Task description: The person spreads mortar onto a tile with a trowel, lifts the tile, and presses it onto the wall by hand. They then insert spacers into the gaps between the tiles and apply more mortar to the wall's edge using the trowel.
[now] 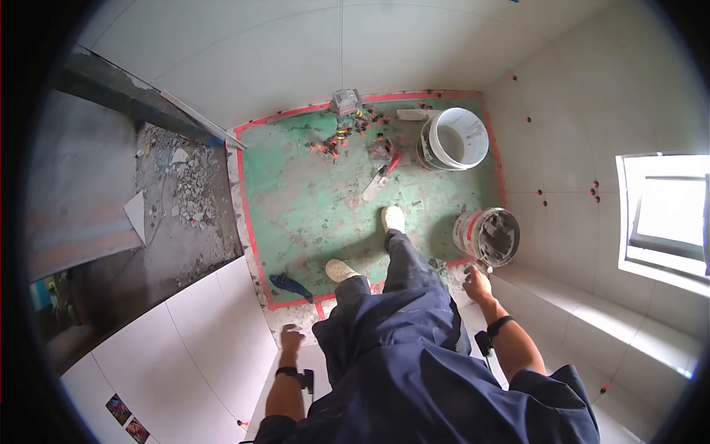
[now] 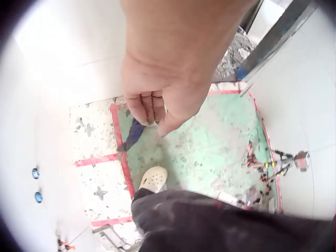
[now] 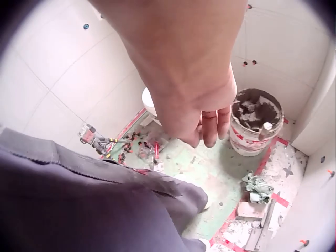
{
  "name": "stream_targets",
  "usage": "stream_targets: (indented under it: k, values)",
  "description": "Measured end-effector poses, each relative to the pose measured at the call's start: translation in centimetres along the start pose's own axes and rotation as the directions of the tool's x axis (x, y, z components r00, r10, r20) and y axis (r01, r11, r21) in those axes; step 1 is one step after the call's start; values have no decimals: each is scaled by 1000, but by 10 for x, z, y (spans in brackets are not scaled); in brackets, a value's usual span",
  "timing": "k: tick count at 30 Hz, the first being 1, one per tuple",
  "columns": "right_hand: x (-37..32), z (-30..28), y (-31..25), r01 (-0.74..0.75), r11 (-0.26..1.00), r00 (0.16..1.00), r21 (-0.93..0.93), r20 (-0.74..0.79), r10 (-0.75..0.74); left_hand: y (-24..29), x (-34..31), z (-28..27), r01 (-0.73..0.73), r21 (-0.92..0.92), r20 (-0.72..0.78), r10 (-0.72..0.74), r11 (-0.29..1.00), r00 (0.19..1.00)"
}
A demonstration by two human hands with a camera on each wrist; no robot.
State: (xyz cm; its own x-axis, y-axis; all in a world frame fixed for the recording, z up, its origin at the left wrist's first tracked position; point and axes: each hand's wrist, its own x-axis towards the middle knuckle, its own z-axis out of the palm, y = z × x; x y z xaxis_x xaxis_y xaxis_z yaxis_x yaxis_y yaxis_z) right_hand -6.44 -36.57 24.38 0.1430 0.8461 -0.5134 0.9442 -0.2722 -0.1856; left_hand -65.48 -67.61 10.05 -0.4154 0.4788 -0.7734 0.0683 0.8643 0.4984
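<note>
The right hand (image 1: 477,283) hangs near the dirty bucket (image 1: 464,233), which stands on the floor (image 1: 310,207) just ahead of it. Its fingers (image 3: 210,128) are loosely bent and hold nothing. The left hand (image 1: 291,338) is farther off and empty too.

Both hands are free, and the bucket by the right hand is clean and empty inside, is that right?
Not quite. The left hand and right hand are free, but the bucket by the right hand is caked with grey mortar inside, not clean; the right wrist view shows it.
</note>
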Motion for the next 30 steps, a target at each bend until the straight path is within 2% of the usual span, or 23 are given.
stream_targets:
  k: [1, 2, 3, 4, 6, 8, 10, 12, 13, 14, 15, 16, 18, 19, 21, 24, 25, 27, 28, 29, 30]
  values:
    - [26, -4, -10, 87, 996, 993, 8, 75, -87, 27, -5, -9, 117, 43, -144, -110, 992, 983]
    - [53, -9, -25, 168, 986, 974, 20, 150, -169, 54, -10, -16, 160, -105, -153, -175, 982, 973]
    - [86, -4, -36, 187, 980, 966, -69, 196, -171, 104, -23, -14, 196, -181, -148, -224, 964, 963]
    - [124, 3, -49, 212, 964, 955, -159, 242, -170, 140, -27, -8, 174, -126, -146, -192, 977, 970]
    - [204, 22, -86, 188, 971, 950, -145, 278, -142, 180, -16, 17, 141, 69, -149, -130, 988, 980]
    - [300, 67, -114, 282, 954, 919, 104, 256, -299, 205, 10, 55, 88, -1, -85, -87, 996, 993]
    - [419, 142, -134, 418, 905, 839, 75, 351, -416, 225, 56, 114, 79, 8, -77, -78, 997, 994]
    - [525, 195, -173, 391, 920, 868, 26, 323, -378, 234, 110, 177, -10, 221, -87, 30, 975, 996]
    - [571, 217, -190, 409, 912, 882, 36, 241, -405, 245, 137, 208, -35, 266, -36, 46, 963, 998]
    - [618, 240, -214, 325, 945, 915, -38, 267, -303, 256, 156, 235, -54, 311, 17, 52, 949, 999]
    - [652, 257, -230, 367, 929, 908, -41, 231, -349, 265, 175, 256, 71, 275, 84, -97, 959, 992]
    - [685, 276, -242, 412, 910, 898, -45, 190, -397, 277, 191, 275, 92, 262, 83, -117, 961, 990]
    - [747, 330, -243, 555, 818, 829, -148, 23, -558, 290, 215, 304, 131, 98, 48, -136, 987, 990]
    - [761, 346, -241, 561, 813, 826, -154, 49, -561, 282, 223, 315, 155, 89, 50, -160, 984, 986]
    - [786, 361, -245, 488, 845, 873, -220, 129, -471, 268, 231, 334, 82, 31, -41, -81, 996, 996]
    - [810, 371, -237, 573, 798, 820, -188, 139, -556, 273, 227, 343, 80, 76, -24, -79, 994, 997]
    - [806, 364, -237, 587, 787, 810, -189, 143, -569, 277, 220, 342, 113, 14, -14, -113, 993, 994]
    - [776, 333, -241, 675, 715, 732, -179, 45, -680, 294, 208, 340, 72, -38, -61, -74, 997, 995]
    - [745, 313, -245, 813, 570, 559, -120, -116, -821, 306, 203, 337, 30, -80, -107, -38, 996, 994]
    - [715, 303, -247, 811, 582, 574, -63, -111, -812, 318, 198, 331, -26, -120, -134, 9, 992, 991]
    - [677, 293, -244, 826, 551, 549, -116, -48, -834, 325, 195, 334, -29, -401, -170, -44, 916, 985]
